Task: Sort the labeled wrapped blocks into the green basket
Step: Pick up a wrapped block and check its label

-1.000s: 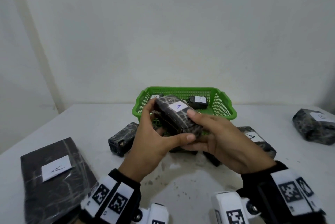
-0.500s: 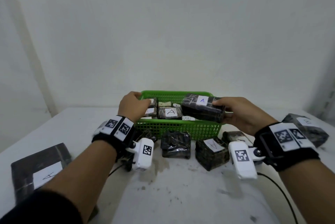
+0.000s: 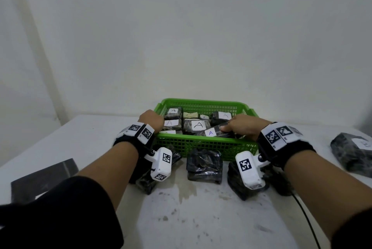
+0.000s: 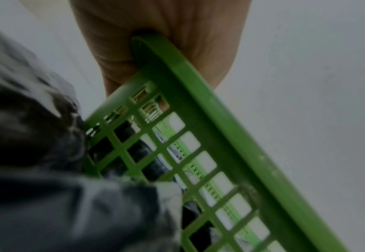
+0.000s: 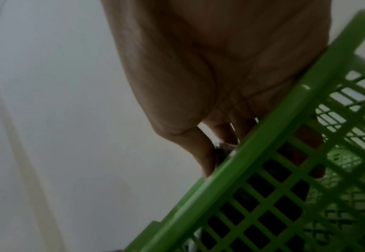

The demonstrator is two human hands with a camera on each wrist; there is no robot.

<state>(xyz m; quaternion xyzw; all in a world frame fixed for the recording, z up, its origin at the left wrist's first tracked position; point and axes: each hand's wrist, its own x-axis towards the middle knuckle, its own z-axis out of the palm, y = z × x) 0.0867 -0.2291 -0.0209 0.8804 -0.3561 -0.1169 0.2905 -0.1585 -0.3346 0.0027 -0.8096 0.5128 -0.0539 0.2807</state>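
Left hand (image 3: 151, 120) curled over left corner of basket (image 3: 205, 145) rim, gripping it. Right hand (image 3: 242, 127) inside basket near front right, fingers and thumb pinching dark block (image 3: 216, 133) with blue "A" label, block tilted among other labelled blocks (image 3: 196, 125). More blocks (image 3: 204, 166) on bench (image 3: 201, 218) just before basket.

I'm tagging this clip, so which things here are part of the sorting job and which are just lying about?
Job:
- green basket
- blue-A block, held by the right hand
- left hand, gripping the basket rim
- A blocks in the basket
- wrapped blocks in front of the basket

Lying about:
- flat dark packet
- far-right block
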